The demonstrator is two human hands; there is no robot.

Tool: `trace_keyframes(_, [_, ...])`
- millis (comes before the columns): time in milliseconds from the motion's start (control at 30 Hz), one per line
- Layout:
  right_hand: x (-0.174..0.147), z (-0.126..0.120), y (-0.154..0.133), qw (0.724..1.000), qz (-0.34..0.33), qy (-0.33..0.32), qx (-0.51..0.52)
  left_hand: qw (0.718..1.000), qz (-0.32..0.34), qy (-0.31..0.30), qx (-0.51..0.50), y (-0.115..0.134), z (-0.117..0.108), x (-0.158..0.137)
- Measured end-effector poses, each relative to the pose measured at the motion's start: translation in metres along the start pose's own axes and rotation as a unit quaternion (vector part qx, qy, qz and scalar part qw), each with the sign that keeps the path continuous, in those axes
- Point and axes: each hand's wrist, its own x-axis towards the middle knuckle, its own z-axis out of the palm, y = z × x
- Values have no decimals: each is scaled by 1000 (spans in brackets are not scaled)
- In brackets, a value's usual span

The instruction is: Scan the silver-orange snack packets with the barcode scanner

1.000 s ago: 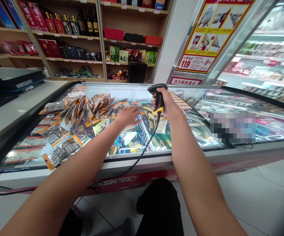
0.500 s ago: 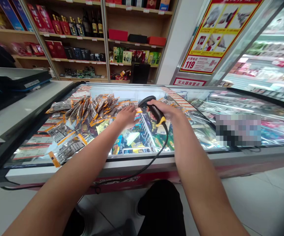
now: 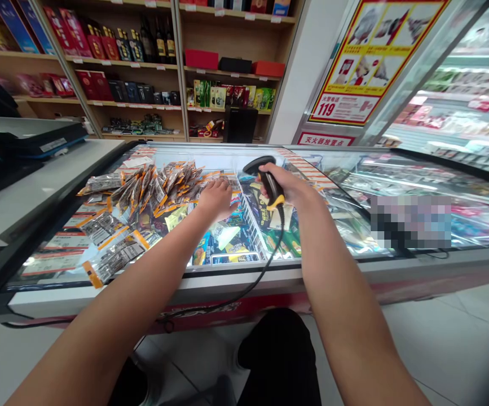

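Over glass freezer [image 3: 210,283], right grip [image 3: 283,179] wrapped round scanner [image 3: 272,188], left grip [image 3: 217,198] flattened, perhaps on packets [image 3: 142,190], shelves [image 3: 236,39] behind

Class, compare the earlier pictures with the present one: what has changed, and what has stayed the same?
The scanner, in the right hand, swung left, nearer the left hand, then edged slightly back right. The left hand shifted a little left; whether it grips anything is unclear. Unchanged: the right hand's hold and the two packets at front left.
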Motion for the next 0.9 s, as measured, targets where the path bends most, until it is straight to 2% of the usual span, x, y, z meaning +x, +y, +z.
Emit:
trace_keyframes(67, [6,-4,-2,990,-71,86,84,998,-35,41,35,1,-1,-1])
trace_keyframes(133, [14,-13,-4,958,-148,173,172,994,-59,74,60,5,-1,-2])
trace_keyframes(200, [22,-23,-5,924,-202,224,235,991,-45,106,63,14,-1,-1])
trace_keyframes(267, [28,-33,-5,897,-234,247,281,992,-12,120,37,30,-1,2])
trace_keyframes(300, [30,-36,-5,886,-243,254,302,994,1,111,13,39,-1,5])
trace_keyframes(400, [32,-38,-5,862,-247,254,363,996,32,27,-77,65,-1,22])
trace_keyframes(500, [32,-34,-4,850,-229,243,408,986,109,-26,-125,79,-1,43])
trace_keyframes(600, [30,-30,-5,848,-199,251,422,982,141,-33,-125,79,-2,58])
trace_keyframes(700, [29,-30,-5,861,-183,249,404,987,134,-6,-93,74,-3,56])
trace_keyframes(767, [27,-28,-4,882,-174,219,379,990,125,6,-60,68,-6,48])
trace_keyframes(900, [16,-16,-3,945,-119,132,276,996,94,-5,-6,40,-12,23])
